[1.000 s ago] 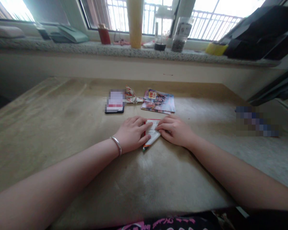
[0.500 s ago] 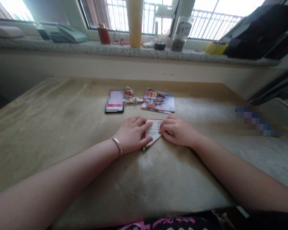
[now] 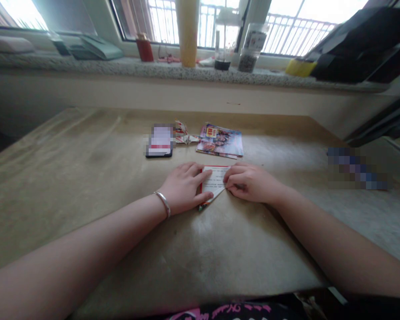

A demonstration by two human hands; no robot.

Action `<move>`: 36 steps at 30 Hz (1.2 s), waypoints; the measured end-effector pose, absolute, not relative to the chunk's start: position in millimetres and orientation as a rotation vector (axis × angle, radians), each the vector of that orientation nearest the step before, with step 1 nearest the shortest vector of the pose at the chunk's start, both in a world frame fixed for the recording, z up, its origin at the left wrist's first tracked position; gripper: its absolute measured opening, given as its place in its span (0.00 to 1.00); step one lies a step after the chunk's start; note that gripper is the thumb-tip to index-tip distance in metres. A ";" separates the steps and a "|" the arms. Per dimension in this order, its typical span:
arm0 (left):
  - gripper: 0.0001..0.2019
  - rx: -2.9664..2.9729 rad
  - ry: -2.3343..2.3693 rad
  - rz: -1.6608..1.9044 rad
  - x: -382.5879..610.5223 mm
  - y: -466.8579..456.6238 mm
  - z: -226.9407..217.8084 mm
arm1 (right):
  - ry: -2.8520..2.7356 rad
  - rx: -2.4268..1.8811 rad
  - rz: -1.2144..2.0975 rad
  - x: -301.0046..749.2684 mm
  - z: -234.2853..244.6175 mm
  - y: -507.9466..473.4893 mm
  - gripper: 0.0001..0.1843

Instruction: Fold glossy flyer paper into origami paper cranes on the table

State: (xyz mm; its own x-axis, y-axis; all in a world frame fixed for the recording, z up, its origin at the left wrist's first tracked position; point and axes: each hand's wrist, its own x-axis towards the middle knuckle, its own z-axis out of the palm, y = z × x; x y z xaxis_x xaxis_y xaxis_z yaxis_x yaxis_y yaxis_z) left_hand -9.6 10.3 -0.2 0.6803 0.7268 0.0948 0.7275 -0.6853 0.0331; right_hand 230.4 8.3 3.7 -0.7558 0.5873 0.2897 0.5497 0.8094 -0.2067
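Beyond the folded paper, a clear container holds dark contents

Folded paper: side margins partly covered by the left hand and right hand; print too small to read. Whether the right fingertips pinch or only press — undetermined. Phone and 1 item at far right: pixelated, details illegible. Yellow cylinder: top cut off. 2 forearms — both cropped by picture edges.
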 end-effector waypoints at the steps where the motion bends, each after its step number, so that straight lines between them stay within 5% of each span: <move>1: 0.32 -2.875 -1.237 -0.159 -9.8 10.4 -0.5 | -2.657 -0.852 0.159 230.8 4.1 8.1 0.07; 36: 0.30 -2.877 -1.228 -0.209 -10.7 10.6 -4.0 | -2.668 -0.806 0.150 235.0 6.4 6.9 0.09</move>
State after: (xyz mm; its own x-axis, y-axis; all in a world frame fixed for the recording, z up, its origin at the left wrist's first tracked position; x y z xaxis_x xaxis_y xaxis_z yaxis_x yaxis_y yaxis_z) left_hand -10.7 10.6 -4.0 0.6845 0.7182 0.1250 0.7191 -0.6934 0.0464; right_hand 235.0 6.9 6.4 -0.7776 0.5537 0.2978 0.5169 0.8327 -0.1984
